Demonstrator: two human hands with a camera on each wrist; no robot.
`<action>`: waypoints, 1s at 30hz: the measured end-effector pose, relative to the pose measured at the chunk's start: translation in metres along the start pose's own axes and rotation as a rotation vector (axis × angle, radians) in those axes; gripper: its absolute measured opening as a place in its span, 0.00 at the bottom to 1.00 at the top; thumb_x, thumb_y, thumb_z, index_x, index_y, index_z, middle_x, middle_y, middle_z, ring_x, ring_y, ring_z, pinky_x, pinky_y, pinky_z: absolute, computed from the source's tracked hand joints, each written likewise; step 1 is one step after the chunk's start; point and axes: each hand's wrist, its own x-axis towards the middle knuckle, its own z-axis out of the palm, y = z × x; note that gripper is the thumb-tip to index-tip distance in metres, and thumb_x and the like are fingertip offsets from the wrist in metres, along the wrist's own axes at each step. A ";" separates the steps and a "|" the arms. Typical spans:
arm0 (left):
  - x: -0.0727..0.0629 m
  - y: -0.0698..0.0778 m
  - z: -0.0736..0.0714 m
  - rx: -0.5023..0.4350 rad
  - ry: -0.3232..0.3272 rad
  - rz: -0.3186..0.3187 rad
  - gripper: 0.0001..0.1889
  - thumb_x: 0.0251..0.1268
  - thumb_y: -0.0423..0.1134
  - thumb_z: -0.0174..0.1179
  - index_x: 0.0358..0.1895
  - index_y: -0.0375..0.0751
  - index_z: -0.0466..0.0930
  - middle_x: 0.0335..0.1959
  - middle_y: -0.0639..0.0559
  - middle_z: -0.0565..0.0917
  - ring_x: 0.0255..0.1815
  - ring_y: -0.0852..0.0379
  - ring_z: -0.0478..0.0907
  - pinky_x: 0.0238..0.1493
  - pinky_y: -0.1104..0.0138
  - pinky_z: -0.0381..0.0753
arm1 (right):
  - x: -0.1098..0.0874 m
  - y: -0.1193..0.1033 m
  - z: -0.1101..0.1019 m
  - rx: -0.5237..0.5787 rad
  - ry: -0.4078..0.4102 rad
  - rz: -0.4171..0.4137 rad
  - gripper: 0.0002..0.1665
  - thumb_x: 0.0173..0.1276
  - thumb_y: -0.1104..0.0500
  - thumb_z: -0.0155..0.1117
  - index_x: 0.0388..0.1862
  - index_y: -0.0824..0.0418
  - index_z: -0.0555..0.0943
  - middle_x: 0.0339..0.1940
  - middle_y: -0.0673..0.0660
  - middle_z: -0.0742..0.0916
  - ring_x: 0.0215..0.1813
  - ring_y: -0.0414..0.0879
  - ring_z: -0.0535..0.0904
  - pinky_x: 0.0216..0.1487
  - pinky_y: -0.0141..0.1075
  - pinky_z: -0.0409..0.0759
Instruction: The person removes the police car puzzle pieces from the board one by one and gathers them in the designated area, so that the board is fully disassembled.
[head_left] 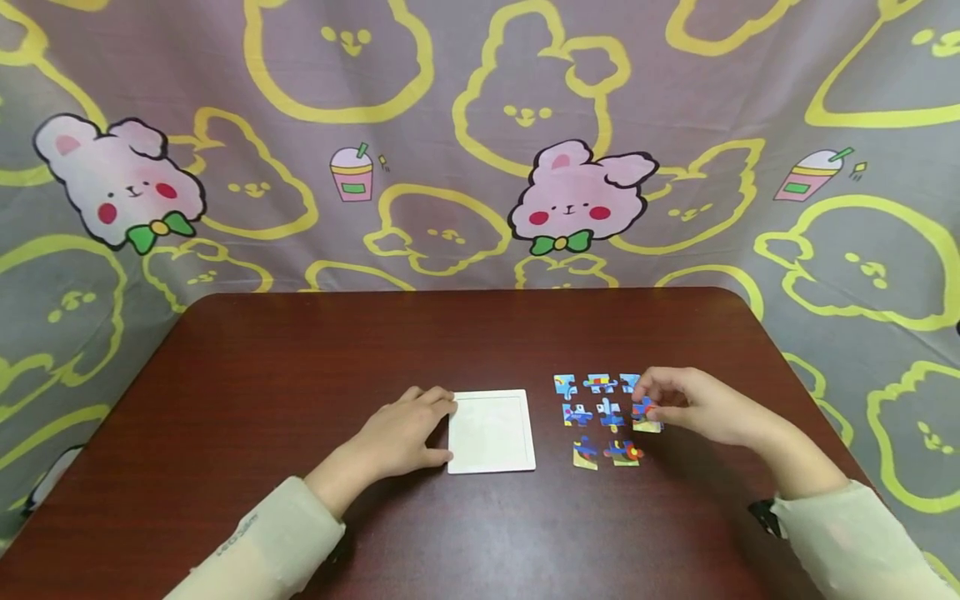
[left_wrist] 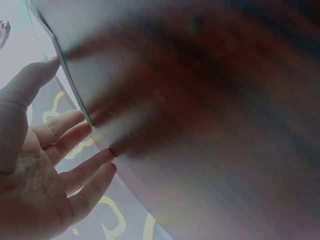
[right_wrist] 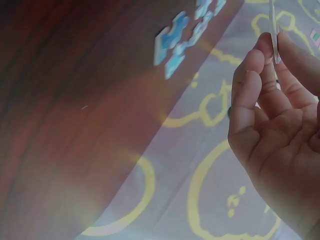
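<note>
My right hand (head_left: 693, 406) pinches a puzzle piece (head_left: 647, 425), blue and red above a pale yellow lower edge. In the right wrist view the held puzzle piece (right_wrist: 274, 37) is seen edge-on between thumb and fingertips. The left hand (head_left: 407, 433) rests at the left side of a square white puzzle tray (head_left: 491, 435), thumb by its near corner and fingers by the far one. Seen from the left wrist, thumb and fingertips touch the tray's edge (left_wrist: 72, 85), the fingers spread and nearly straight. Nothing lies inside the tray's thin outlined border.
Several colourful puzzle pieces (head_left: 577, 415) lie spaced in rough rows between the tray and the right hand. The dark red-brown table (head_left: 322, 350) has rounded far corners. Behind it hangs a curtain (head_left: 442, 75) printed with cartoon bears and rabbits.
</note>
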 end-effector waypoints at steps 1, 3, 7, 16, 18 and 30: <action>0.000 0.000 0.000 0.000 0.001 0.000 0.32 0.58 0.51 0.71 0.64 0.43 0.77 0.69 0.52 0.74 0.66 0.45 0.71 0.48 0.45 0.81 | -0.002 0.002 0.000 -0.003 -0.001 0.003 0.10 0.67 0.65 0.67 0.44 0.56 0.78 0.30 0.46 0.81 0.33 0.35 0.75 0.32 0.31 0.74; 0.000 0.000 0.000 0.001 0.001 0.002 0.32 0.58 0.51 0.71 0.64 0.43 0.77 0.69 0.53 0.74 0.66 0.45 0.71 0.48 0.45 0.81 | -0.006 0.007 0.000 -0.005 0.000 0.012 0.10 0.66 0.66 0.67 0.44 0.56 0.78 0.30 0.46 0.81 0.33 0.34 0.76 0.32 0.31 0.74; 0.000 0.000 0.000 0.007 0.003 0.003 0.32 0.58 0.51 0.71 0.64 0.44 0.76 0.69 0.53 0.74 0.66 0.44 0.71 0.49 0.45 0.81 | -0.012 0.015 0.002 0.005 -0.004 0.017 0.10 0.66 0.65 0.67 0.42 0.55 0.78 0.29 0.45 0.81 0.32 0.35 0.76 0.32 0.31 0.74; -0.001 0.000 0.000 0.008 0.006 0.003 0.32 0.57 0.51 0.72 0.64 0.43 0.76 0.68 0.52 0.74 0.66 0.45 0.71 0.48 0.45 0.81 | -0.024 0.032 0.008 0.096 -0.054 0.031 0.08 0.67 0.65 0.66 0.43 0.58 0.78 0.29 0.47 0.82 0.31 0.40 0.78 0.32 0.30 0.75; 0.000 0.000 0.000 0.011 0.006 0.004 0.32 0.57 0.51 0.71 0.64 0.44 0.76 0.69 0.53 0.74 0.66 0.45 0.71 0.48 0.45 0.81 | -0.025 0.035 0.010 0.132 -0.076 0.032 0.07 0.67 0.66 0.65 0.43 0.60 0.78 0.29 0.49 0.83 0.31 0.41 0.79 0.32 0.30 0.76; 0.000 -0.001 0.000 0.005 0.001 0.006 0.32 0.58 0.51 0.71 0.65 0.44 0.76 0.69 0.52 0.74 0.66 0.44 0.71 0.48 0.45 0.81 | -0.023 0.039 0.018 0.079 -0.091 0.021 0.09 0.64 0.66 0.68 0.42 0.61 0.78 0.27 0.47 0.82 0.28 0.33 0.76 0.30 0.29 0.75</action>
